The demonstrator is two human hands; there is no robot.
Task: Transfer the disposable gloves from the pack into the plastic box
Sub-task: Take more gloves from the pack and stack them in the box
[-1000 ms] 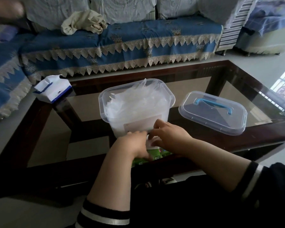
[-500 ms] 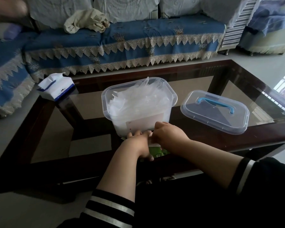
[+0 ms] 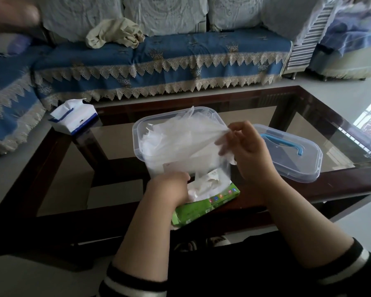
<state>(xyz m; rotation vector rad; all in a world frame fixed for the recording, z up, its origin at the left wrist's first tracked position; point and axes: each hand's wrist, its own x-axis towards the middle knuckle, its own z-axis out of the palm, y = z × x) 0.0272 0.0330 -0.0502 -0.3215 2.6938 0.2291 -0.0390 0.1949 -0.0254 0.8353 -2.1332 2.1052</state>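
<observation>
Disposable gloves point(image 3: 180, 138): thin, translucent, milky-white film, crumpled and layered. Most sit heaped in the plastic box point(image 3: 137, 133), a clear rounded-rectangle tub at the middle of the glass-topped table point(image 3: 308, 116); the heap rises above its rim, one wisp sticking up at the far edge. Right hand point(image 3: 247, 151) raised over the box's right near corner, fingers curled, pinching a stretched sheet of glove film that fans leftward across the pile. Left hand point(image 3: 171, 187) low, fingers curled down onto the green pack point(image 3: 203, 207), which lies flat on the near table edge just in front of the box; white glove film bulges from its torn top. Clear lid point(image 3: 298, 159) with blue handle lies flat right of the box, partly behind the right hand. Blue-and-white tissue pack point(image 3: 73, 116) on the far left corner of the table.
</observation>
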